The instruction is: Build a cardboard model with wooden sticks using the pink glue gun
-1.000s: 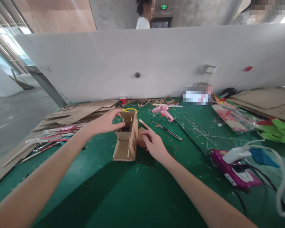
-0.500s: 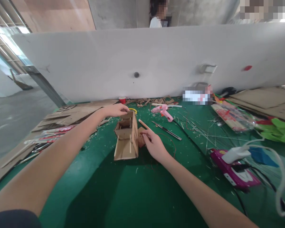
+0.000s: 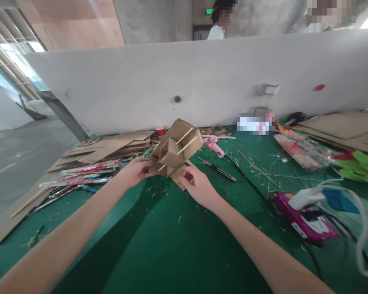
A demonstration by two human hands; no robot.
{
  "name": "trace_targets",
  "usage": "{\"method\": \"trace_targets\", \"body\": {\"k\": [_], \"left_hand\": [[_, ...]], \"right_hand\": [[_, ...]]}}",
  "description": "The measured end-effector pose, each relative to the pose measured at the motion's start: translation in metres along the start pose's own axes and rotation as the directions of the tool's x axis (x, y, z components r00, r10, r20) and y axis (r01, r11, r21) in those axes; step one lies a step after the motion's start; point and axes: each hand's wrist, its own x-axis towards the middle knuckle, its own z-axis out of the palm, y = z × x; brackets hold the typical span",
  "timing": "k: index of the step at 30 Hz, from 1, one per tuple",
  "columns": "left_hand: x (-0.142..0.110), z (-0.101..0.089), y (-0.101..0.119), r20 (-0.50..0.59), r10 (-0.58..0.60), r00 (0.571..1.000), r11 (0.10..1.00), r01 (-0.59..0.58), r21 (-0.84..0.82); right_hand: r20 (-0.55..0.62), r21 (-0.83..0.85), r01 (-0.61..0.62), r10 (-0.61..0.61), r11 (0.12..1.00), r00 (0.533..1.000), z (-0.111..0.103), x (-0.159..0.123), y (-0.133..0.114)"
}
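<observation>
A cardboard model (image 3: 174, 149), an open box with inner compartments and thin wooden sticks across it, is tilted up over the green table. Its lower left end is pinched in my left hand (image 3: 137, 172), whose fingers are closed on the edge. My right hand (image 3: 198, 183) curls its fingers at a small cardboard flap (image 3: 180, 180) under the model's lower right side. The fingertips there are partly hidden. Just right of the model lie a pink glue gun (image 3: 214, 146) and a utility knife (image 3: 217, 169). A thin brown wire (image 3: 227, 192) loops near my right wrist.
Cardboard sheets (image 3: 110, 149) and packaged tools (image 3: 86, 171) lie on the left. Behind the model stands a red spool (image 3: 160, 131). A purple power strip (image 3: 306, 220) with cables occupies the right. A white partition (image 3: 125, 90) borders the table; a person (image 3: 216, 32) is beyond it.
The cardboard model has been turned and tipped up, its open compartments now slanting. My left hand has moved from its far top to its lower left end. My right hand stays close by.
</observation>
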Motion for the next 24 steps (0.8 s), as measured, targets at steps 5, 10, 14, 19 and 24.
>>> {"method": "trace_targets", "body": {"k": [5, 10, 14, 19, 24], "left_hand": [[-0.031, 0.027, -0.011, -0.116, -0.113, 0.987, 0.958, 0.077, -0.277], [-0.051, 0.043, -0.012, -0.180, -0.180, 0.967, 0.913, 0.096, -0.397], [-0.058, 0.037, -0.015, -0.190, -0.082, 0.978, 0.974, 0.039, -0.221], [-0.051, -0.005, -0.012, -0.114, 0.076, 0.991, 0.880, -0.013, 0.474], [-0.051, -0.044, 0.027, 0.216, 0.282, 0.935, 0.838, -0.350, 0.418]], "right_hand": [[-0.167, 0.021, -0.119, 0.121, 0.993, 0.978, 0.007, 0.016, -0.002], [-0.068, -0.158, -0.149, 0.140, 0.976, 0.988, 0.005, 0.032, 0.005], [0.064, -0.322, 0.030, -0.010, 0.946, 0.998, 0.013, 0.037, 0.006], [0.093, -0.444, 0.063, -0.024, 0.894, 0.995, 0.015, 0.039, 0.002], [0.238, -0.576, 0.166, -0.030, 0.800, 0.971, 0.009, 0.040, -0.003]]}}
